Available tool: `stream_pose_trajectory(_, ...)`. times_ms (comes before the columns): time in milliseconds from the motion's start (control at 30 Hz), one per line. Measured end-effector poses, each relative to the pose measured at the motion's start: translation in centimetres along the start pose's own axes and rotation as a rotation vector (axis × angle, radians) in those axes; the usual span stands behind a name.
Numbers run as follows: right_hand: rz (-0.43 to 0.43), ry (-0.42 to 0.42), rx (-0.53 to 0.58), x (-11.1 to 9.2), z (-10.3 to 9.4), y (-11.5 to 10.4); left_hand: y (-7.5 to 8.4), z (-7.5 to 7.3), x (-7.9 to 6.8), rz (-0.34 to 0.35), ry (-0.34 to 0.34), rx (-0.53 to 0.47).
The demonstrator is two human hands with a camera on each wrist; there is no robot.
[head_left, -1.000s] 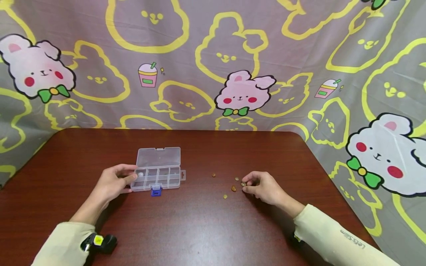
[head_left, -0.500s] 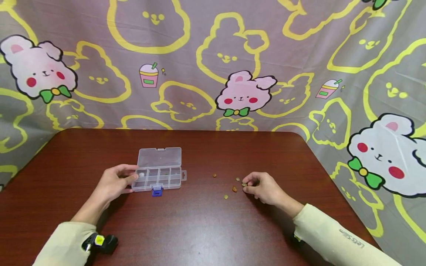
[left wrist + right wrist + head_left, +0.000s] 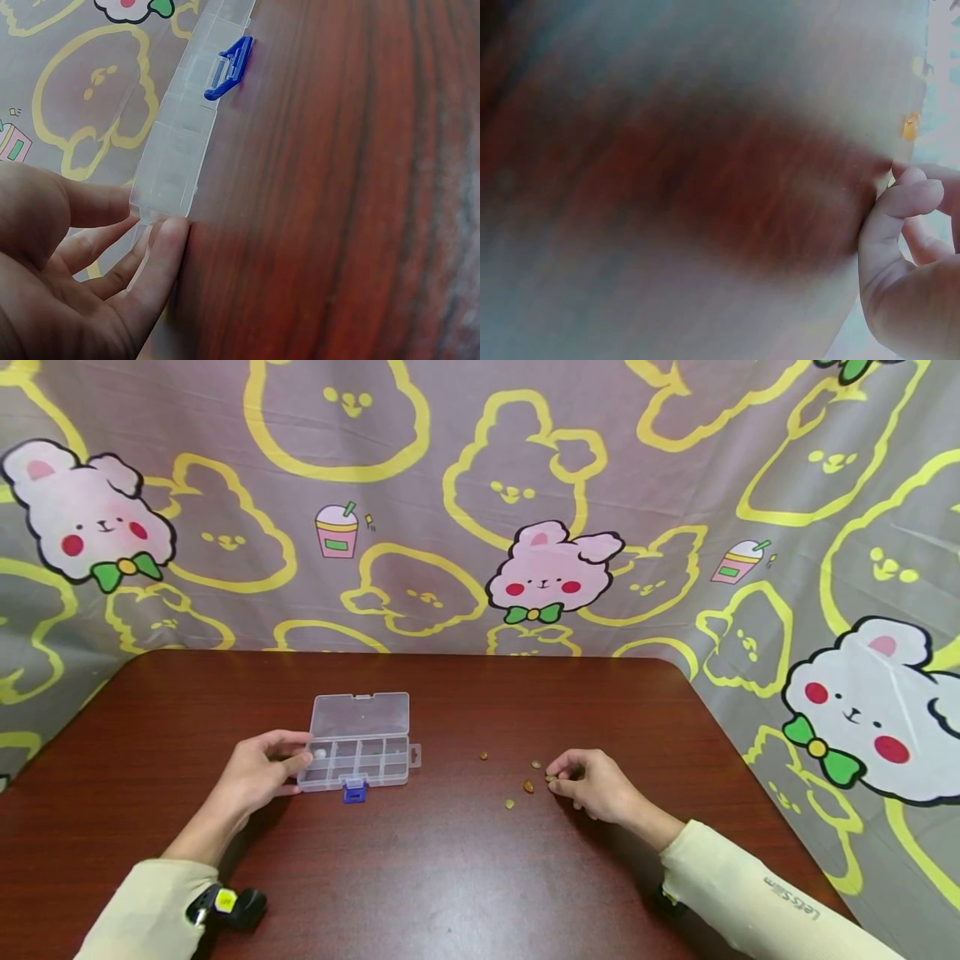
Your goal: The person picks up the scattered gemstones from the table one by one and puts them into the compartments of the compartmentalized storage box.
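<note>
My left hand [image 3: 255,775] grips the left end of a clear plastic compartment box [image 3: 381,781], its lid [image 3: 360,716] folded back. In the left wrist view, the thumb and fingers hold the box's end wall near the blue latch [image 3: 231,69]. A small whitish piece [image 3: 320,754] lies in a back left compartment. My right hand [image 3: 600,783] pinches a small greenish bead-like stone [image 3: 551,778] at the tabletop, mostly covered by the fingertips. Close by lie an amber stone [image 3: 528,786], a pale one [image 3: 536,764] and a yellow-green one [image 3: 509,804].
A small brown stone [image 3: 483,756] lies between the box and the right hand. The dark red wooden table [image 3: 420,877] reaches back to a patterned cloth curtain [image 3: 420,527], which also runs along both sides.
The right fingertips cover slightly more of the pinched stone than before. The left hand and the box stay in place; the head view shifts very slightly.
</note>
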State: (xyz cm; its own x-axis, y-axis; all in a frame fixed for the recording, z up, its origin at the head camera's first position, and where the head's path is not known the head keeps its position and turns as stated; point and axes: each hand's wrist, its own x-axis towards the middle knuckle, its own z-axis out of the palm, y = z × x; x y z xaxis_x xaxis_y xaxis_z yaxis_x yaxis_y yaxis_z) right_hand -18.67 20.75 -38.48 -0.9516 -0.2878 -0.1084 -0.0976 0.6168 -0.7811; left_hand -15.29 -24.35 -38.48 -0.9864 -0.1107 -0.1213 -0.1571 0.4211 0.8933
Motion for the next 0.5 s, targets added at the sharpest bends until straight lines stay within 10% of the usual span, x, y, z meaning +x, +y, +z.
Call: stream_pose_trajectory(500, 0.016, -0.022, 0.024, -0.02, -0.01, -0.14, -0.06, 0.00, -0.02, 0.003, -0.004, -0.019)
